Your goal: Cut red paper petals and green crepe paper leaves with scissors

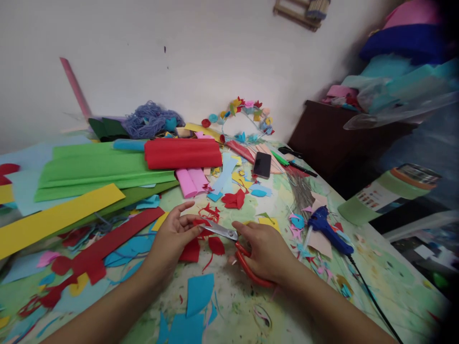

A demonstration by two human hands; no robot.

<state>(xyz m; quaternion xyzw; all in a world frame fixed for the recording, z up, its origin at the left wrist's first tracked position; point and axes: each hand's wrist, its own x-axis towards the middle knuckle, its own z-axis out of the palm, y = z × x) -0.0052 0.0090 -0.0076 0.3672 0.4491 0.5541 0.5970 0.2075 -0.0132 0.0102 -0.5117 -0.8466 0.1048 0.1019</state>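
Note:
In my right hand point(263, 251) is a pair of scissors point(224, 232) with red-orange handles, its blades pointing left. My left hand point(179, 228) pinches a small piece of red paper point(201, 230) between thumb and fingers, right at the blade tips. The fingers partly hide that piece, so its full shape cannot be made out. Under and beside the blades lie red cut pieces point(216, 246) and thin red trimmings. Nearer to me are blue paper scraps point(199, 295). A red petal-shaped cutout point(234, 198) rests just beyond the hands.
A blue glue gun point(328, 231) with a cord lies at right, near a green tumbler point(389, 193). Farther back are a phone point(262, 165), a red paper roll point(182, 154), green sheets point(96, 167), purple yarn point(152, 120) and a flower wreath point(225, 128). Yellow strips point(60, 220) spread left.

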